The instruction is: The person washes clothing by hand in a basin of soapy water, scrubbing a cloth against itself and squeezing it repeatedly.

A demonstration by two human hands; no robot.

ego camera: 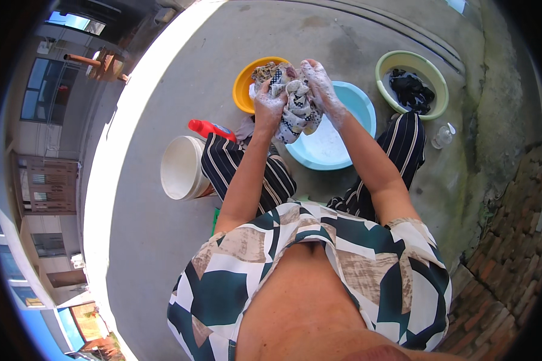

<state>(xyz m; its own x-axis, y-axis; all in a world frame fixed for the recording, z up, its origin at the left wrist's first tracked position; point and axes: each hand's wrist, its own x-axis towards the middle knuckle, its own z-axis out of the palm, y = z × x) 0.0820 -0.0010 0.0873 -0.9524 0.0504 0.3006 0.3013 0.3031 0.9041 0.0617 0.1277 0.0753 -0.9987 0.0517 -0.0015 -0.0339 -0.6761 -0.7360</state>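
A wet white cloth with dark patterns (298, 106) is bunched up between my two soapy hands. My left hand (271, 106) is closed on its left side. On the right, my right hand (318, 83) presses against the bundle, suds covering its fingers and wrist. The cloth hangs over the left rim of a light blue basin (366, 108), which holds pale, sudsy water. Behind my left hand stands an orange-yellow basin (240, 88) with patterned fabric (264, 71) in it; the bundle partly hides this basin.
A red bottle (211, 129) and a white bucket (180, 167) are by my left knee. Off to the right, a pale green basin (381, 88) holds dark cloth (411, 90) in water. A clear pump bottle (442, 136) stands below it. Bricks (501, 280) lie at the lower right.
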